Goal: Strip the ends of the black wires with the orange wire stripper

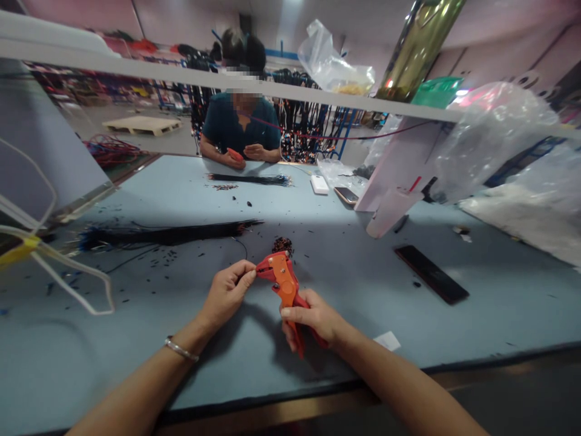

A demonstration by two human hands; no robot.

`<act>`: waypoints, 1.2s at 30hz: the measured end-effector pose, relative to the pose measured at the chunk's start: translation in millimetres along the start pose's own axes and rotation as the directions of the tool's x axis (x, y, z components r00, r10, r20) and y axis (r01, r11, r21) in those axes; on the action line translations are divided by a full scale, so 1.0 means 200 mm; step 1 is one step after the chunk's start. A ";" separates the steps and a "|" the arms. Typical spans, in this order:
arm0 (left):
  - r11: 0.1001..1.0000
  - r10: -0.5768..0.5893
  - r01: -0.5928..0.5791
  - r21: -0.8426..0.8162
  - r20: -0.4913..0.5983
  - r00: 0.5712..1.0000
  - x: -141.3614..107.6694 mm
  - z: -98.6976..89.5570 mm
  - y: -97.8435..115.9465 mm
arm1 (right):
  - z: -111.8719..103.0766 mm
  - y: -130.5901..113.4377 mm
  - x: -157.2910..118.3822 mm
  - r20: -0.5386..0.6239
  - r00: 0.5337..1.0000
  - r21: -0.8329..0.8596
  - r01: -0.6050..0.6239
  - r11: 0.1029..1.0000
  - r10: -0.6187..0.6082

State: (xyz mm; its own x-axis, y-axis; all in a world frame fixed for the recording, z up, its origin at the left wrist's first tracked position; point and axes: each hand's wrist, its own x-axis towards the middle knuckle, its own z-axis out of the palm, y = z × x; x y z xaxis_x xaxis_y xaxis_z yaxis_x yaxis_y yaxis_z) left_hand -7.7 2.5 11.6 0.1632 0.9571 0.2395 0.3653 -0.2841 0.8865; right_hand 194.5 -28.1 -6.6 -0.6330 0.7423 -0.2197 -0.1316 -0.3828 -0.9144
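Note:
My right hand (311, 318) is wrapped round the handles of a red and orange wire stripper (285, 284), whose jaws point up and left. My left hand (231, 287) is pinched right at the jaws; the wire it seems to hold is mostly hidden by the fingers. Behind the tool lies a small pile of dark and copper-coloured bits (282, 244). A long bundle of black wires (172, 234) stretches across the table to the left, with small black scraps around it.
Across the table (204, 375) a person (242, 127) holds a red tool near another wire bundle (249, 179). To the right are a black phone (431, 274) and a cup (393, 212). A shelf (281, 91) crosses above; a white wire frame (106, 293) stands left.

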 end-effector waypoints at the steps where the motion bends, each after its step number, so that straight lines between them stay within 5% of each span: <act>1: 1.000 0.000 0.000 0.001 -0.003 1.000 0.00 0.00 0.00 | 0.00 0.00 0.00 -0.001 1.000 0.001 0.002 1.000 -0.002; 22: 0.999 0.008 -0.007 0.043 -0.042 0.999 0.02 0.02 -0.02 | 0.00 0.00 0.02 -0.072 0.997 0.061 0.002 0.998 0.002; 30: 0.993 -0.018 0.029 0.112 -0.101 0.995 0.03 -0.01 -0.06 | -0.09 -0.04 -0.01 -0.156 0.986 0.081 0.072 0.994 -0.058; 36: 0.994 -0.016 0.026 0.102 -0.096 0.995 0.02 0.00 -0.07 | -0.09 -0.06 -0.01 -0.066 0.998 0.162 0.031 0.986 -0.021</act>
State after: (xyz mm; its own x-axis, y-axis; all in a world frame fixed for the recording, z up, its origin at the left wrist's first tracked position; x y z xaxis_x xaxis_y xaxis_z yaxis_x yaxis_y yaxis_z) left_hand -12.7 11.4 -0.1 0.0689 0.9625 0.2623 0.4610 -0.2639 0.8473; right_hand 211.4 -14.9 -2.3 -0.5783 0.7848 -0.2227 -0.2727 -0.4433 -0.8539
